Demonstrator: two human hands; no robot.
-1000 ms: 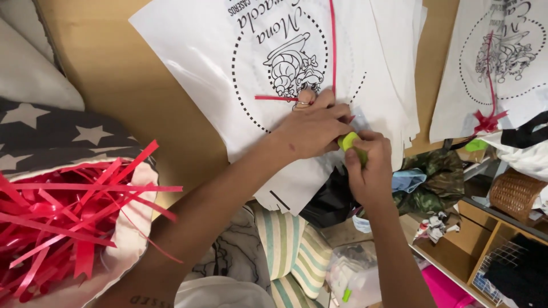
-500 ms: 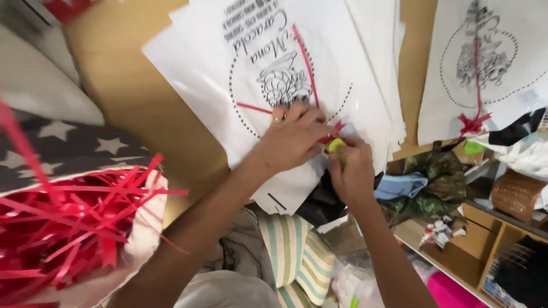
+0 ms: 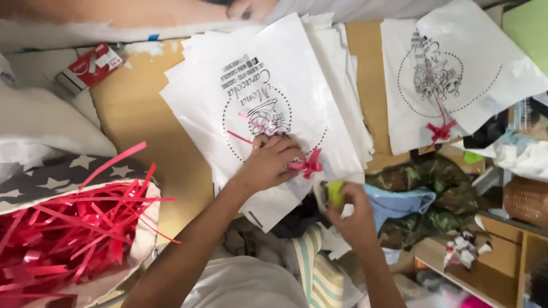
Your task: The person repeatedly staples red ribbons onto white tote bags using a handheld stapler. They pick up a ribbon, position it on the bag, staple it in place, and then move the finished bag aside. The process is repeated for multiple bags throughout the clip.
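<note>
Red ribbon bow (image 3: 310, 166) is now seen flattened against the top white printed bag (image 3: 268, 85), near the lower edge of its round dotted emblem, where half a second ago a long ribbon strand was still stretched up across the print. The bow is pinned under the spread fingers of the left hand (image 3: 268, 162), which lies flat and open on the bag. The right hand (image 3: 354, 214) has been drawn back off the stack to the table edge and is curled shut around a small yellow-green object (image 3: 335, 193), apparently a tape dispenser. A second bag (image 3: 451, 74), already bowed, lies well apart to the right; loose red strips (image 3: 68, 228) are heaped at the left.
</note>
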